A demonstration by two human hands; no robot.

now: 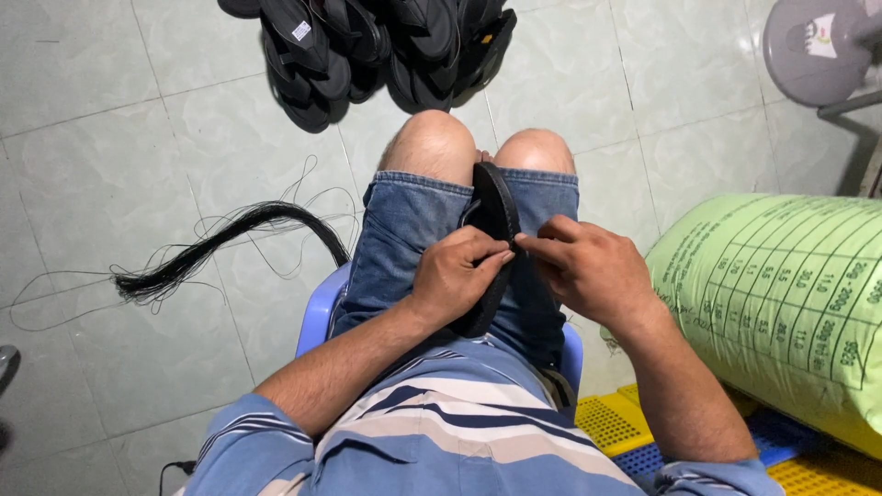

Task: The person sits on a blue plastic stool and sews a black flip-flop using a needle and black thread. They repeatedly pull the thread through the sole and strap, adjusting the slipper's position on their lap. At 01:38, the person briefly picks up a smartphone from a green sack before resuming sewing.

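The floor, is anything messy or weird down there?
A little. The bundle of black strings has loose strands straggling over the tiles. The sandals lie in a jumbled heap. The sandal in the left hand and right hand looks fine.

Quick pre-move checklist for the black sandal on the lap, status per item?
1. Black rubber flip-flop sandal wedged on edge between the thighs: ok.
2. Left hand gripping the sandal's side: ok.
3. Right hand pinching at the sandal's edge, fingertips meeting the left thumb: ok.
4. Thread or tool between the fingers: cannot tell, too small to see.
5. Bundle of black cord on the tiled floor, beside the blue plastic chair, apart from both hands: ok.
6. Pile of black sandals ahead of the knees, on the floor: ok.
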